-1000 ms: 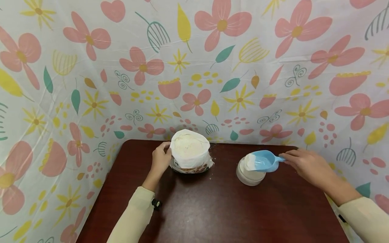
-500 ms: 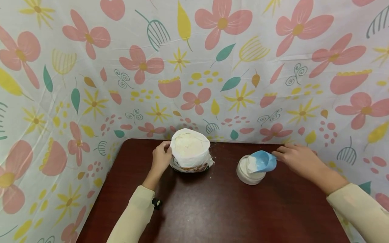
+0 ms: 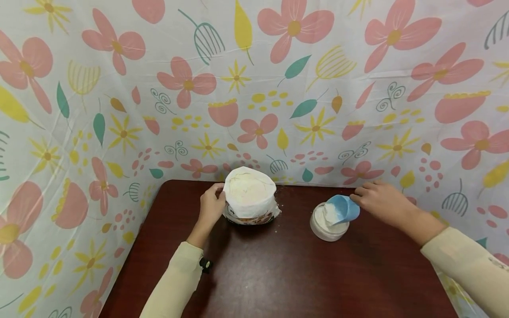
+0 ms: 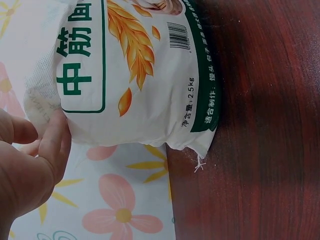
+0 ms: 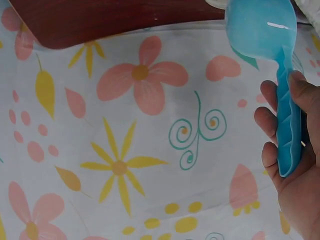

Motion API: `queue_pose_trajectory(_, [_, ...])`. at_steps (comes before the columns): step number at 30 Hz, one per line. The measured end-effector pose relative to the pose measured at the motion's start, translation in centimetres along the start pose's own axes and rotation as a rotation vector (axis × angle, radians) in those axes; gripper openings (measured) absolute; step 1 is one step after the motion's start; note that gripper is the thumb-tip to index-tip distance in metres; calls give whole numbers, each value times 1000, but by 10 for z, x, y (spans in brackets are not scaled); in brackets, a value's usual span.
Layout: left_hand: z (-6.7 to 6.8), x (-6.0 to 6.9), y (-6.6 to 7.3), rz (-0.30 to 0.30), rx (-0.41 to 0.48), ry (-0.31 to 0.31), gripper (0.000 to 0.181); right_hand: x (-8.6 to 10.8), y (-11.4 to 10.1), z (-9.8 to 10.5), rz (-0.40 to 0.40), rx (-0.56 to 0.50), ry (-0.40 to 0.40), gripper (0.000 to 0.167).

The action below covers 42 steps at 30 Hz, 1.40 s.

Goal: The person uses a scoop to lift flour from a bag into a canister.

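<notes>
A white flour bag (image 3: 248, 201) (image 4: 135, 75) stands open at the table's back left, full of pale flour. My left hand (image 3: 212, 204) (image 4: 32, 162) pinches its rolled rim on the left side. To the right sits a round, clear-walled tub (image 3: 327, 237) with white flour in it. Over that tub, my right hand (image 3: 381, 203) (image 5: 302, 135) grips the handle of a light blue scoop (image 3: 347, 208) (image 5: 262, 30). The scoop is tilted, its mouth towards the tub and flour at its lip. Whether the lip touches the tub's flour, I cannot tell.
The dark reddish-brown table (image 3: 270, 274) reaches back to a white flowered cloth (image 3: 258, 101) hanging behind and at the sides. Flour specks lie on the table just right of the bag.
My right hand has moved left and slightly up, tipping the scoop further, so its flour has slid down towards the tub. My left hand and the bag stay in place.
</notes>
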<state>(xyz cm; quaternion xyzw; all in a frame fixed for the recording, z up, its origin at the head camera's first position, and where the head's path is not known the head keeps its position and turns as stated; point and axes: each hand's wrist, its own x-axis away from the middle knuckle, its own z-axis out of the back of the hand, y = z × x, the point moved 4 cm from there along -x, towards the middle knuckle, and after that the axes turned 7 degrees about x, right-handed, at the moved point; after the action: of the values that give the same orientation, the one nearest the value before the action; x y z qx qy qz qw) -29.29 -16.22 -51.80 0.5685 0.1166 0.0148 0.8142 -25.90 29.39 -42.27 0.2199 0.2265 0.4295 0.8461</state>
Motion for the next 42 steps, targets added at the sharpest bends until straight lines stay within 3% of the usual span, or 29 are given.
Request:
queue_pose_trajectory(15, [-1,-1,1,-1,-8,12,25,-11,3,2,75,62,-29,31])
queue_pose_trajectory(27, [0,0,0,-5,-18,7,26,-11,9,18,65,103,-32,27])
queue_pose_trajectory(35, [2,1,3,-19,-41,19,25,-7,8,18,70,94,2,31])
queue_pose_trajectory(42, [0,1,1,-17,-52,21,25,-2,12,19,28,82,-16,31])
